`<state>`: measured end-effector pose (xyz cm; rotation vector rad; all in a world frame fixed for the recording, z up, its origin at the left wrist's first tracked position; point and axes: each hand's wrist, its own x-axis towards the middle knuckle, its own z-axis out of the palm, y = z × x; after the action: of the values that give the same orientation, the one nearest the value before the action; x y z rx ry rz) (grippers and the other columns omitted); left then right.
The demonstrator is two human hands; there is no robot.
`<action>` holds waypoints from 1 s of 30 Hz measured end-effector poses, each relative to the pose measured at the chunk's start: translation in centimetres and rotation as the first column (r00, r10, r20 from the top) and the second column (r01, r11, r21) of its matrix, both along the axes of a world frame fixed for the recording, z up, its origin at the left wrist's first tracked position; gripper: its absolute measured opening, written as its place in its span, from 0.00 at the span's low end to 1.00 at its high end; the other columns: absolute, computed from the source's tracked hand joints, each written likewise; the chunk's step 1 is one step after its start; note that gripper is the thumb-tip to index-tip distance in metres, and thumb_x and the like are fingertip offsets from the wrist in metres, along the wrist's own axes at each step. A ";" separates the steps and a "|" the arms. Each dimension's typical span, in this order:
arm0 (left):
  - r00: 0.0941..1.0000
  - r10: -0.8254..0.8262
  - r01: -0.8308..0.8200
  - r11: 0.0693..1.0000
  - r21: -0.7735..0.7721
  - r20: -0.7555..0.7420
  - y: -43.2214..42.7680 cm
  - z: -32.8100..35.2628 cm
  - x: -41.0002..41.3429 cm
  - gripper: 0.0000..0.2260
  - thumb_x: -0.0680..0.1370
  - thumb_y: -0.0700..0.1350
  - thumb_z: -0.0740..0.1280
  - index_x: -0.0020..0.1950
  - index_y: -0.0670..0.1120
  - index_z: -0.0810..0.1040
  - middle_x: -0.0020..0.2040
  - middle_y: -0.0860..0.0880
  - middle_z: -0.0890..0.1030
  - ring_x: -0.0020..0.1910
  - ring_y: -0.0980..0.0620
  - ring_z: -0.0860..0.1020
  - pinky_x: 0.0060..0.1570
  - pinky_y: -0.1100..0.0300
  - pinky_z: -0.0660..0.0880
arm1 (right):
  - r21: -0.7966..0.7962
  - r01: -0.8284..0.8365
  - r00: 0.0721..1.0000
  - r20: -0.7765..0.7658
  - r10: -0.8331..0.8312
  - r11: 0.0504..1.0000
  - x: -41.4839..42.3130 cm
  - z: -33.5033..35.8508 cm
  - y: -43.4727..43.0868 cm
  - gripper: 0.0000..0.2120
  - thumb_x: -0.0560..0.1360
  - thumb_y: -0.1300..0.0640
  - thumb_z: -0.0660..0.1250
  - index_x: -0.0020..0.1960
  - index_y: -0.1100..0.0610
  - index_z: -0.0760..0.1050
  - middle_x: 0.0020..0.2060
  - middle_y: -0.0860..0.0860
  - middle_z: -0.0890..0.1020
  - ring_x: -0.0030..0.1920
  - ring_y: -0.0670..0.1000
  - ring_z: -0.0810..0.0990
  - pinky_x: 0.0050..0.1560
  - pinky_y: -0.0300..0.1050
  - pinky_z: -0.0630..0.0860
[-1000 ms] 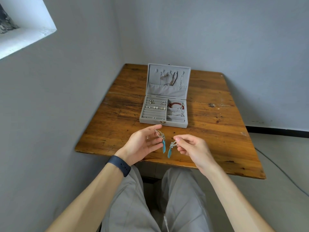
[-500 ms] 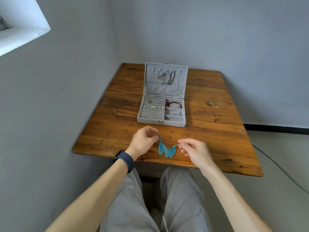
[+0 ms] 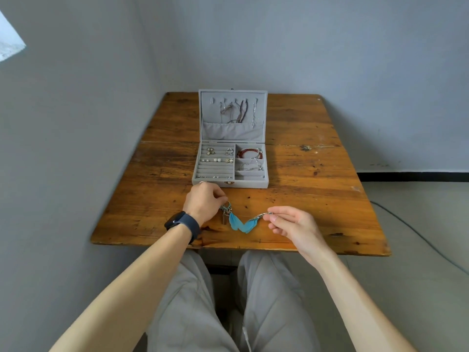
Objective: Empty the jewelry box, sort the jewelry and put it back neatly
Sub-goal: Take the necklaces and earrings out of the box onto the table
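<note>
On my feed both hands are working at the near edge of the wooden table [image 3: 317, 199], in front of the open jewelry box [image 3: 245, 184]. The left hand [image 3: 204, 201] is turned knuckles up, its fingers curled in and pinching the metal hoop at the top of the left earring [image 3: 233, 221]. The right hand [image 3: 294, 224] pinches the thin hook of the right earring [image 3: 251, 224] between thumb and forefinger, with the other fingers loosely bent beneath. The two blue feathers lie low against the wood between the hands, and their tips meet in a shallow V, though I cannot tell whether they overlap or only touch.

The box sits just beyond the left hand, its lid [image 3: 232, 130] standing upright. Necklaces [image 3: 239, 110] hang on the hooks inside the lid, above a fabric pocket. In the base, the left side is rows of padded slots holding small studs [image 3: 215, 160] – mostly in the upper rows, with a few in the nearest one. On the right, the far compartment holds a red bracelet [image 3: 250, 153], and the one in front of it holds a silver piece [image 3: 251, 166] that I cannot make out clearly.

A dark watch [image 3: 184, 223] is strapped on the left wrist. Grey trousers [image 3: 266, 301] show below the table edge, and a cable [image 3: 418, 237] runs across the floor on the right
</note>
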<state>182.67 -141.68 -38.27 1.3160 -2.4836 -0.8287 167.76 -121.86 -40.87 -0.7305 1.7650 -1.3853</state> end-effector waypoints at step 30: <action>0.929 -0.105 0.129 0.991 0.045 -0.355 -2.2 6.6 10.0 0.03 0.77 0.52 0.72 0.49 0.54 0.83 0.42 0.60 0.85 0.45 0.63 0.82 0.46 0.65 0.78 | -0.014 -0.178 0.828 -0.543 0.142 0.984 3.9 7.4 -6.0 0.05 0.76 0.52 0.72 0.51 0.50 0.84 0.42 0.41 0.86 0.41 0.37 0.84 0.39 0.28 0.76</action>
<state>192.68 -143.84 -31.69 0.9432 -2.2801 -1.0788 171.64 -127.81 -33.48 -1.3833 2.0245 -1.1932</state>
